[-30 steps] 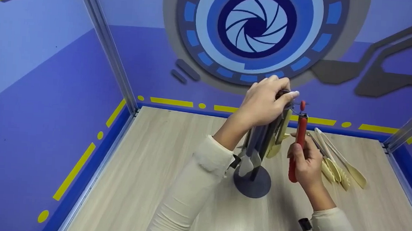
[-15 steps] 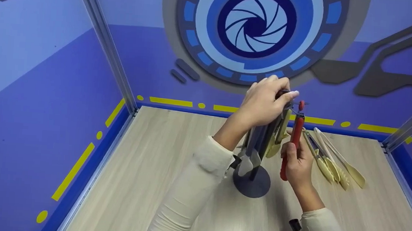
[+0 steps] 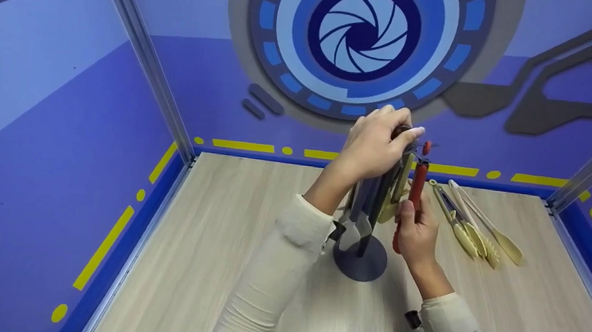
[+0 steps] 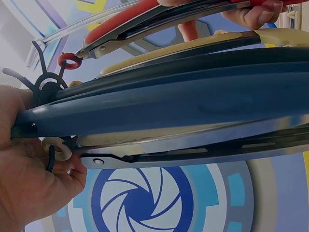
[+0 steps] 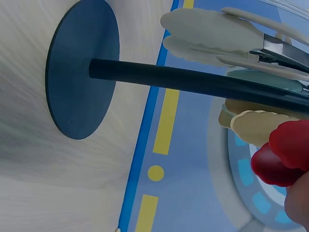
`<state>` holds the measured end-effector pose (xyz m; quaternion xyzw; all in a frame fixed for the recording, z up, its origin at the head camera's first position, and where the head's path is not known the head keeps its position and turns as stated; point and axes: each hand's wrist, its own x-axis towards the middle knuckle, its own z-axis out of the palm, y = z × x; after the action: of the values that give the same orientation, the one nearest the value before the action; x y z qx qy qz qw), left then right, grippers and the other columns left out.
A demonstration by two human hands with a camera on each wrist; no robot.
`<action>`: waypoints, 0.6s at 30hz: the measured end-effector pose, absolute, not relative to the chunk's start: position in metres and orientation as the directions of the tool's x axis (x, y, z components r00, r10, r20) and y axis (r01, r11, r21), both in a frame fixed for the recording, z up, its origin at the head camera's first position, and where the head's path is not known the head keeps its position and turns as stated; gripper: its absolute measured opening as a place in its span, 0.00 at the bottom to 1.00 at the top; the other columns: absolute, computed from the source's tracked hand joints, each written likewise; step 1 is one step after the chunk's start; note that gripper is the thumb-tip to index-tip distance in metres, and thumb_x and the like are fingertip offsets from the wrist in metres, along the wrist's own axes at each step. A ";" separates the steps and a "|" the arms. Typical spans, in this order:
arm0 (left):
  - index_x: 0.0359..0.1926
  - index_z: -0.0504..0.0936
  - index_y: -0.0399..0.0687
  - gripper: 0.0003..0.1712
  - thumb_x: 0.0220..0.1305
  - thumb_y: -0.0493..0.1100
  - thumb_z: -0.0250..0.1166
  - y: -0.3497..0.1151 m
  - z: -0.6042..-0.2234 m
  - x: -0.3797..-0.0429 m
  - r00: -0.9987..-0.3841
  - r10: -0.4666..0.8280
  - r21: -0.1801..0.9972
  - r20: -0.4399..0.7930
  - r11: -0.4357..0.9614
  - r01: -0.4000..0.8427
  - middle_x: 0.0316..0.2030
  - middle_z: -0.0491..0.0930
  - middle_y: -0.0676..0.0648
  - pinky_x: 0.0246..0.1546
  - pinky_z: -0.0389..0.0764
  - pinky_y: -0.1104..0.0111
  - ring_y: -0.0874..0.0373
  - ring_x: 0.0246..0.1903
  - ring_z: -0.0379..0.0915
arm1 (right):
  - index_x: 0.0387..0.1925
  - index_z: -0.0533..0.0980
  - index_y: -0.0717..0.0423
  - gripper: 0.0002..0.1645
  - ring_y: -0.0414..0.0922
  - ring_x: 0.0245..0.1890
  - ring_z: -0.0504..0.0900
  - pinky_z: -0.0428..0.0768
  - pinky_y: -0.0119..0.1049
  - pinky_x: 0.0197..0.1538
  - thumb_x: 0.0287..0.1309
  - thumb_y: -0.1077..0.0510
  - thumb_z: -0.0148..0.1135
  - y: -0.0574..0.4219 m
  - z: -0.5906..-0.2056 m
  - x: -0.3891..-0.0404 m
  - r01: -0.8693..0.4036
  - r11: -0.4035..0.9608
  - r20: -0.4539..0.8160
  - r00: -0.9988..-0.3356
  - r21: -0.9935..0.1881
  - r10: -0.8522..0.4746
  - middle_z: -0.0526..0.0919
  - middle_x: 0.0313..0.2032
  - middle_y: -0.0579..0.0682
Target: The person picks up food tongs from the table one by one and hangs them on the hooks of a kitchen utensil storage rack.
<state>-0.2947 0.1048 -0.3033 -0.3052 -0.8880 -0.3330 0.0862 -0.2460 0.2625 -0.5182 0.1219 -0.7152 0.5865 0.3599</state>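
My left hand (image 3: 376, 143) grips the top of a dark utensil stand (image 3: 372, 262), its fingers curled around the hub beside the hooks (image 4: 47, 79). Beside the stand, my right hand (image 3: 419, 232) holds red-handled tongs (image 3: 417, 187) upright by the handle. Their red ring (image 4: 69, 61) overlaps the end of a hook in the left wrist view. The red tips (image 5: 289, 145) point down in the right wrist view, next to cream-tipped tongs (image 5: 253, 126). Grey-tipped tongs (image 5: 212, 29) hang on the stand's other side.
Several cream-headed tongs (image 3: 465, 238) lie on the wooden table (image 3: 206, 253) right of the stand, along with a long-handled cream spoon (image 3: 509, 248). A blue back wall (image 3: 197, 91) rises close behind, with side panels left and right.
My right hand has moved left with the red tongs, closer to the stand; more of the utensils on the table now shows. The left hand keeps its grip on the stand.
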 end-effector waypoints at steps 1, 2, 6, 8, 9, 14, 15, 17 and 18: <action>0.39 0.75 0.57 0.18 0.82 0.61 0.54 0.105 -0.303 -0.295 -0.800 0.482 0.540 0.356 0.592 0.597 0.36 0.68 0.55 0.49 0.62 0.67 0.60 0.39 0.65 | 0.63 0.76 0.66 0.17 0.40 0.23 0.77 0.76 0.24 0.29 0.80 0.62 0.54 0.262 -0.518 -0.245 -0.582 0.298 0.651 -0.715 -0.757 0.256 0.77 0.26 0.50; 0.39 0.75 0.57 0.18 0.82 0.61 0.54 0.104 -0.303 -0.295 -0.801 0.481 0.542 0.356 0.593 0.596 0.36 0.68 0.55 0.49 0.62 0.67 0.60 0.39 0.65 | 0.63 0.76 0.65 0.17 0.39 0.24 0.77 0.76 0.24 0.29 0.80 0.63 0.54 0.261 -0.517 -0.245 -0.571 0.309 0.645 -0.718 -0.761 0.261 0.78 0.26 0.50; 0.38 0.75 0.57 0.18 0.83 0.61 0.54 0.104 -0.303 -0.295 -0.807 0.478 0.551 0.348 0.592 0.588 0.35 0.67 0.56 0.49 0.62 0.67 0.61 0.39 0.65 | 0.63 0.77 0.62 0.17 0.44 0.23 0.77 0.75 0.24 0.29 0.79 0.64 0.53 0.260 -0.516 -0.244 -0.544 0.341 0.633 -0.728 -0.767 0.264 0.78 0.26 0.50; 0.38 0.75 0.57 0.18 0.83 0.61 0.54 0.104 -0.303 -0.295 -0.806 0.478 0.555 0.350 0.587 0.589 0.35 0.67 0.56 0.49 0.62 0.67 0.60 0.39 0.65 | 0.58 0.77 0.64 0.14 0.45 0.23 0.77 0.75 0.24 0.30 0.79 0.65 0.54 0.261 -0.516 -0.245 -0.545 0.353 0.639 -0.725 -0.761 0.258 0.78 0.25 0.52; 0.38 0.75 0.57 0.18 0.83 0.61 0.54 0.104 -0.303 -0.295 -0.806 0.478 0.557 0.350 0.585 0.589 0.35 0.67 0.56 0.49 0.62 0.67 0.60 0.39 0.65 | 0.57 0.77 0.65 0.12 0.43 0.23 0.77 0.75 0.24 0.30 0.79 0.65 0.54 0.261 -0.516 -0.245 -0.545 0.360 0.642 -0.723 -0.757 0.256 0.78 0.25 0.52; 0.38 0.75 0.57 0.18 0.83 0.61 0.54 0.105 -0.303 -0.295 -0.806 0.477 0.557 0.351 0.585 0.589 0.35 0.67 0.56 0.49 0.62 0.67 0.61 0.39 0.65 | 0.57 0.77 0.64 0.12 0.37 0.24 0.77 0.75 0.23 0.31 0.78 0.64 0.56 0.259 -0.515 -0.243 -0.534 0.391 0.645 -0.722 -0.750 0.251 0.78 0.26 0.48; 0.39 0.75 0.57 0.18 0.83 0.61 0.54 0.105 -0.303 -0.295 -0.806 0.477 0.556 0.350 0.587 0.589 0.35 0.68 0.56 0.49 0.62 0.67 0.61 0.39 0.66 | 0.58 0.77 0.63 0.13 0.37 0.24 0.77 0.75 0.23 0.31 0.78 0.65 0.56 0.258 -0.514 -0.242 -0.532 0.391 0.642 -0.725 -0.751 0.248 0.78 0.26 0.47; 0.39 0.75 0.58 0.18 0.83 0.61 0.54 0.105 -0.303 -0.295 -0.806 0.479 0.554 0.347 0.589 0.588 0.36 0.68 0.56 0.49 0.63 0.67 0.61 0.39 0.66 | 0.58 0.77 0.62 0.13 0.39 0.24 0.77 0.75 0.23 0.31 0.78 0.65 0.55 0.257 -0.514 -0.241 -0.525 0.391 0.635 -0.733 -0.756 0.244 0.78 0.27 0.44; 0.39 0.76 0.58 0.18 0.83 0.61 0.54 0.105 -0.303 -0.295 -0.807 0.479 0.553 0.346 0.590 0.588 0.36 0.68 0.56 0.49 0.63 0.67 0.60 0.40 0.66 | 0.58 0.77 0.61 0.12 0.38 0.24 0.77 0.75 0.23 0.30 0.78 0.65 0.55 0.257 -0.513 -0.241 -0.522 0.394 0.633 -0.735 -0.757 0.243 0.78 0.27 0.43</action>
<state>-0.2947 0.1053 -0.3030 -0.3002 -0.8881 -0.3386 0.0805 -0.2405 0.2569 -0.5129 0.0921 -0.7570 0.5428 0.3519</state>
